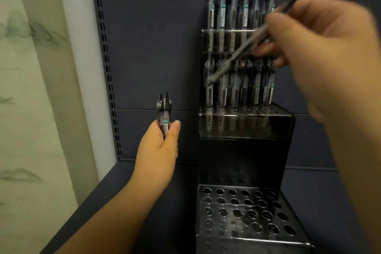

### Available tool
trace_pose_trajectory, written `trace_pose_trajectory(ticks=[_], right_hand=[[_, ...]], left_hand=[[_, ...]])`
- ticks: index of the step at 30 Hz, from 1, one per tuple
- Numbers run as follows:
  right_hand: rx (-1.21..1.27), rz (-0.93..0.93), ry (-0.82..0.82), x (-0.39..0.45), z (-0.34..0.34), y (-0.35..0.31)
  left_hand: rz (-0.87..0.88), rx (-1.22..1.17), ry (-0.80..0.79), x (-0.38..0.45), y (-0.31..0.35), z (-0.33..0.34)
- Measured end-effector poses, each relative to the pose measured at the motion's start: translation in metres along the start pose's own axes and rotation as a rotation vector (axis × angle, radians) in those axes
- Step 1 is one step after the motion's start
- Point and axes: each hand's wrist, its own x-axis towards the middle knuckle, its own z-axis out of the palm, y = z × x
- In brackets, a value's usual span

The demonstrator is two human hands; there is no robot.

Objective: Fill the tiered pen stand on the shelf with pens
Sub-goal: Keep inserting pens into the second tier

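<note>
A shiny tiered pen stand (245,128) stands on the dark shelf. Its top tier (226,39) and middle tier hold rows of upright pens (222,12). The bottom tier (243,212) shows several bare holes. My right hand (321,53), blurred, pinches a single grey pen (237,57) slanted tip-down in front of the middle row of pens. My left hand (160,146) is left of the stand and grips a small bundle of pens (164,113) upright.
The dark shelf back panel (154,47) rises behind the stand, with a slotted upright (107,68) at its left edge. A pale wall with a faint landscape print (31,88) lies further left. Bare shelf floor (115,202) runs beneath my left forearm.
</note>
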Motion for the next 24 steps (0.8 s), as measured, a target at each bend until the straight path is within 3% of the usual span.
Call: trace_pose_trajectory(ticks=[6,13,24], right_hand=[[-0.121,-0.002,0.147,0.009,-0.019,0.01],[-0.28,0.05,0.034,0.012,-0.016,0.024],[-0.333,-0.005,0.0,0.014,-0.019,0.032]], left_hand=[[-0.006,-0.02,-0.01,0.0,-0.002,0.003],[-0.01,0.002,-0.021,-0.001,-0.007,0.003],[-0.019,0.038,-0.017,-0.001,-0.007,0.004]])
